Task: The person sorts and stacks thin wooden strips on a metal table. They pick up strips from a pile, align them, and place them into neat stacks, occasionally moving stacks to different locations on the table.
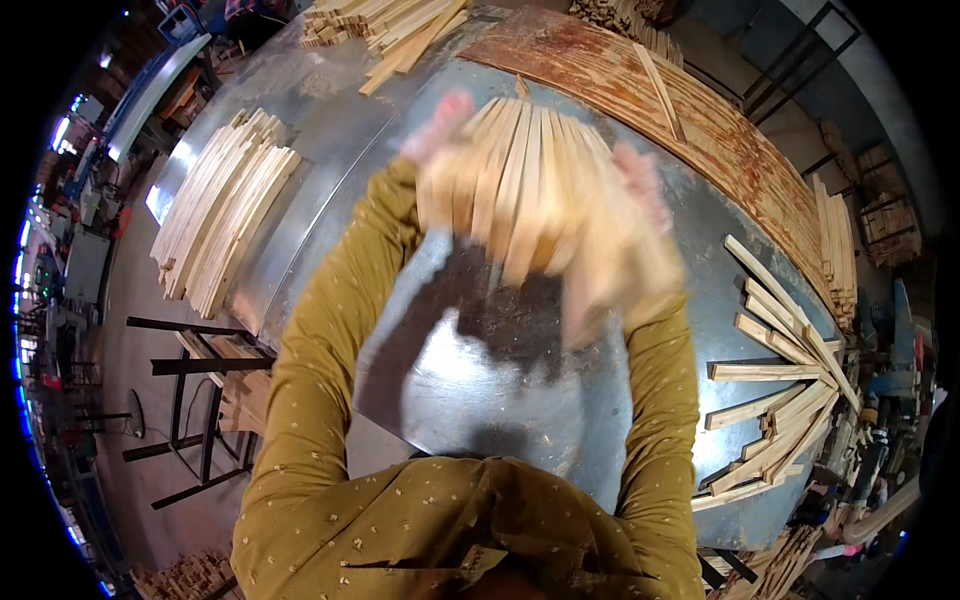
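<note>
Both my hands grip a thick bundle of wooden strips [530, 180] from its two sides, above the metal table [470, 390]. The strips run side by side, their near ends uneven and smeared by motion. At the bundle's left side is my left hand [438, 125], blurred, its fingers pressed against the outer strips. My right hand [643, 185] clasps the opposite side, also blurred and partly hidden by the wood. A dark shadow of my arms and the bundle falls on the table below.
Stacked strips [225, 210] lie at the table's left. Loose strips [770, 370] fan out on the right. A worn reddish-brown board [640, 110] runs along the far right side, one strip [660, 95] on it. More wood [385, 30] lies at the far edge. A black metal frame [200, 400] stands lower left.
</note>
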`<action>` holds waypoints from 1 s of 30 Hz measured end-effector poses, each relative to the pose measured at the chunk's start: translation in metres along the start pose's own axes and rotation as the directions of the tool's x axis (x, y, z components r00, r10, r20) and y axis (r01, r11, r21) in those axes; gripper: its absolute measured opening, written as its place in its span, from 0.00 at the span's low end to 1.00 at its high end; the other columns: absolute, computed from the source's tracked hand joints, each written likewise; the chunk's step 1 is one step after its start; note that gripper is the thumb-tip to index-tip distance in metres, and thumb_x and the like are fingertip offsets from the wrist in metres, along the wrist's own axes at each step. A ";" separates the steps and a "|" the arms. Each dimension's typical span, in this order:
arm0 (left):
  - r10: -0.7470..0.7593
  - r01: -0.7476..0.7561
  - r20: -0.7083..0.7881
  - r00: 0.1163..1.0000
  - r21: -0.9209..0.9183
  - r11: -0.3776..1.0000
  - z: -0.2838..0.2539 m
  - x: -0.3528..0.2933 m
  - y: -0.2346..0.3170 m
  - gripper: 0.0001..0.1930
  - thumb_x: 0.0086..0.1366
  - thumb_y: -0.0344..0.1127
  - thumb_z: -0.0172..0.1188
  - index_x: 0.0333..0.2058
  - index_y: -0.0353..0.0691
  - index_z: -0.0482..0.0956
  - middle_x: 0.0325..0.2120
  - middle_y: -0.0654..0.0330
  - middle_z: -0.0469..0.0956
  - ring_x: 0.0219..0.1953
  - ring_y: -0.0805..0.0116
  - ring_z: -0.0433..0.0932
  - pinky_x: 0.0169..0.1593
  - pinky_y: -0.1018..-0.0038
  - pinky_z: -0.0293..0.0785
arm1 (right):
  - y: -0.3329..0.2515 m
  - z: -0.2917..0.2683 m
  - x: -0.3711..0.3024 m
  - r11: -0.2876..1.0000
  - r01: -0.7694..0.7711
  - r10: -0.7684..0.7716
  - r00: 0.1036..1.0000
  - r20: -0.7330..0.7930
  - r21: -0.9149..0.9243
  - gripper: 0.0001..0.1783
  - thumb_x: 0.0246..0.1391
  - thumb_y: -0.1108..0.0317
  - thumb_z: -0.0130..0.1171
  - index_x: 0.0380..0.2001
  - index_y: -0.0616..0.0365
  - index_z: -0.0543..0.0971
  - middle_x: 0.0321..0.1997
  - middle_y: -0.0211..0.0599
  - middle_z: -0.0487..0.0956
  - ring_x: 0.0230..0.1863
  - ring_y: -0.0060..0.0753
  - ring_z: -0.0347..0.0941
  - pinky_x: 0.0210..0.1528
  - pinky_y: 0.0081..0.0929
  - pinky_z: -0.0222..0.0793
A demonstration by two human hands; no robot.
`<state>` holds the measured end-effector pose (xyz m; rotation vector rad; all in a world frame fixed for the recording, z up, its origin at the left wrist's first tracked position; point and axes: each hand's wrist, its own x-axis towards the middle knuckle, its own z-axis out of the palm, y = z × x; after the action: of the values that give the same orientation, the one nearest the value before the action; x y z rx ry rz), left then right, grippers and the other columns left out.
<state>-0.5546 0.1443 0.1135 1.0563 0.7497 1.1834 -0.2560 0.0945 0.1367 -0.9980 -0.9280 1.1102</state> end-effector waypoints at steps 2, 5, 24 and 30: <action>-0.215 0.216 -0.022 0.976 0.166 0.962 -0.010 -0.039 -0.049 0.44 0.60 0.41 0.67 0.70 0.43 0.52 0.59 0.52 0.69 0.62 0.57 0.67 0.65 0.63 0.65 | 0.041 -0.011 -0.031 0.952 -0.278 0.273 0.961 0.052 0.129 0.47 0.52 0.72 0.65 0.68 0.53 0.48 0.66 0.53 0.64 0.65 0.46 0.64 0.66 0.38 0.63; -0.388 0.406 -0.191 0.902 0.067 0.911 -0.008 -0.129 -0.143 0.49 0.59 0.35 0.69 0.72 0.44 0.44 0.59 0.50 0.70 0.60 0.57 0.69 0.62 0.66 0.68 | 0.117 -0.037 -0.105 0.766 -0.624 0.615 0.781 0.107 0.154 0.58 0.49 0.77 0.67 0.72 0.50 0.39 0.69 0.55 0.61 0.68 0.44 0.61 0.68 0.39 0.61; -0.431 0.479 -0.307 0.848 0.792 0.378 -0.100 -0.287 -0.104 0.40 0.60 0.60 0.61 0.61 0.34 0.67 0.47 0.48 0.77 0.46 0.57 0.76 0.49 0.65 0.73 | 0.161 0.001 -0.275 0.722 -0.667 0.687 0.723 0.077 -0.181 0.62 0.49 0.84 0.63 0.74 0.43 0.31 0.64 0.49 0.69 0.57 0.39 0.71 0.58 0.28 0.70; -0.718 0.680 -0.245 0.651 0.608 0.409 -0.061 -0.251 -0.105 0.46 0.59 0.47 0.69 0.67 0.33 0.53 0.38 0.50 0.78 0.26 0.67 0.74 0.30 0.72 0.74 | 0.196 -0.032 -0.275 0.781 -0.605 0.619 0.782 0.070 -0.152 0.62 0.49 0.78 0.68 0.74 0.42 0.35 0.64 0.43 0.70 0.59 0.34 0.69 0.59 0.25 0.68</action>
<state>-0.6332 -0.0865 -0.0213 1.1329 1.4650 0.0963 -0.3322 -0.1508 -0.0849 -1.4075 -0.7807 1.6910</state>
